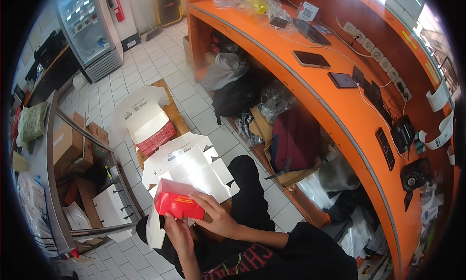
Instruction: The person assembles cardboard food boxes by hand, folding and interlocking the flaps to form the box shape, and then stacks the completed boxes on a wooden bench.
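Black shirt (310,255) closest; both hands (179,235) (217,217) grip red box (175,201), white carton (190,164) beyond.

Shirt (315,258): black
Lettering (257,253): red, across the shirt's front
Right sleeve (299,236): short, black
Trousers (250,185): black, beyond the shirt
Left hand (179,235): bare
Right hand (218,217): bare

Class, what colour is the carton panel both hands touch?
The carton panel is red with yellow print, seen in the head view.

Left of the orange counter (349,110) were two hands (179,235) (221,219), one red box (179,205), one glass-door fridge (86,30) and one fire extinguisher (116,6).
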`<control>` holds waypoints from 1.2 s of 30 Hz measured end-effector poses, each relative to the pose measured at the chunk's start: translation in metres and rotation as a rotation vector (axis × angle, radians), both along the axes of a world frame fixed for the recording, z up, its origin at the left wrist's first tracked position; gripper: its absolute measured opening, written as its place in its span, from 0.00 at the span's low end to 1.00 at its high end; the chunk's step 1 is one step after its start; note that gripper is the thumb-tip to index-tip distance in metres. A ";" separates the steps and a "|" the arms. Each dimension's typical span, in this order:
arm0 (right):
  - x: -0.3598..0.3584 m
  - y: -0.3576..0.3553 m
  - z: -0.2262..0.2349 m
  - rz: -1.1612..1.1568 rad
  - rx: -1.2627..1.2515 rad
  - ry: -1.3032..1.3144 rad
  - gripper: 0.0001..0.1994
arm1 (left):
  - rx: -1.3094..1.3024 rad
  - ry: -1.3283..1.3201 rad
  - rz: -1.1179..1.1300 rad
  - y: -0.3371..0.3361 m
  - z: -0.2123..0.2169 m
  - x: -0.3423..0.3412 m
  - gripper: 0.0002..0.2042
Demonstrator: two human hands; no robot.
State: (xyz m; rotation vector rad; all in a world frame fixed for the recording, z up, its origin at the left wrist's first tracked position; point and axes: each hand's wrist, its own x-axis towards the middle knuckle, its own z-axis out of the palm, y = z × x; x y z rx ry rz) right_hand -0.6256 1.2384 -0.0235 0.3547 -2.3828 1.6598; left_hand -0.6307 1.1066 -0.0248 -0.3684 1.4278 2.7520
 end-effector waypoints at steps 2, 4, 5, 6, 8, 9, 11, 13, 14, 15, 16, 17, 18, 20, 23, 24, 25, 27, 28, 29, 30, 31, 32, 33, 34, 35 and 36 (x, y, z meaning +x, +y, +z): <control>0.000 0.000 0.001 -0.015 -0.054 0.010 0.31 | -0.063 0.024 0.046 0.003 -0.006 0.004 0.19; 0.000 -0.001 0.002 -0.041 -0.111 0.022 0.32 | -0.181 0.095 -0.005 -0.007 -0.014 0.006 0.20; 0.001 -0.001 0.003 -0.001 -0.112 0.006 0.33 | -0.202 0.094 0.018 -0.011 -0.018 0.007 0.20; 0.002 -0.002 0.005 0.042 -0.110 -0.010 0.33 | -0.220 0.093 0.045 -0.013 -0.021 0.008 0.20; 0.005 -0.003 0.007 0.051 -0.134 -0.027 0.33 | -0.258 0.079 0.111 -0.015 -0.027 0.009 0.19; 0.007 -0.002 0.007 0.057 -0.161 -0.045 0.33 | -0.349 0.106 0.128 -0.013 -0.023 0.010 0.19; 0.009 -0.003 0.005 0.051 -0.177 -0.058 0.33 | -0.442 0.150 0.189 -0.007 -0.014 0.010 0.22; 0.011 -0.005 0.003 0.030 -0.168 -0.042 0.33 | -0.399 0.129 0.211 -0.003 -0.007 0.007 0.22; 0.011 -0.005 0.003 0.008 -0.156 -0.032 0.33 | -0.353 0.101 0.232 -0.001 -0.005 0.007 0.22; 0.012 -0.005 0.002 0.009 -0.157 -0.030 0.33 | -0.354 0.103 0.234 0.000 -0.003 0.007 0.22; 0.013 -0.004 0.002 0.030 -0.145 -0.058 0.34 | -0.330 0.074 0.203 0.003 -0.001 0.008 0.22; 0.014 -0.004 0.001 0.050 -0.132 -0.086 0.35 | -0.306 0.045 0.173 0.004 0.000 0.009 0.22; 0.015 -0.003 -0.002 0.052 -0.135 -0.084 0.35 | -0.309 0.047 0.175 0.004 -0.001 0.009 0.22; 0.017 0.000 -0.010 0.119 -0.125 -0.178 0.38 | -0.452 0.063 0.024 0.005 -0.004 0.011 0.20; 0.020 0.005 -0.012 0.156 -0.099 -0.173 0.39 | -0.476 0.019 -0.066 0.008 -0.003 0.013 0.19; 0.020 0.007 -0.013 0.158 -0.098 -0.169 0.39 | -0.457 0.001 -0.141 0.008 -0.002 0.013 0.18; 0.020 0.009 -0.015 0.122 -0.113 -0.167 0.38 | -0.439 -0.017 -0.217 0.008 -0.002 0.013 0.16; 0.019 0.012 -0.032 0.068 -0.119 -0.187 0.34 | -0.521 0.042 -0.330 0.006 0.001 0.011 0.16; 0.016 0.012 -0.046 -0.030 -0.099 -0.126 0.30 | -0.603 0.096 -0.444 0.006 0.002 0.011 0.16; 0.011 0.013 -0.070 -0.075 -0.145 -0.174 0.27 | -0.693 0.117 -0.435 0.006 -0.001 0.011 0.16; 0.007 0.014 -0.095 -0.118 -0.193 -0.221 0.24 | -0.695 0.120 -0.433 0.002 -0.006 0.011 0.16; 0.003 0.016 -0.111 -0.094 -0.229 -0.362 0.23 | -0.846 0.110 -0.358 -0.007 -0.014 0.012 0.15; 0.000 0.021 -0.125 -0.080 -0.262 -0.502 0.21 | -0.991 0.105 -0.290 -0.014 -0.023 0.012 0.14; -0.002 0.026 -0.145 -0.101 -0.242 -0.555 0.21 | -1.038 0.107 -0.193 -0.017 -0.031 0.011 0.11; -0.003 0.029 -0.166 -0.108 -0.246 -0.547 0.21 | -1.040 0.118 -0.197 -0.022 -0.037 0.010 0.11; -0.003 0.033 -0.187 -0.114 -0.184 -0.436 0.21 | -1.165 0.073 -0.164 -0.027 -0.045 0.009 0.10; -0.001 0.034 -0.199 -0.108 -0.125 -0.327 0.21 | -1.295 0.021 -0.119 -0.035 -0.054 0.009 0.09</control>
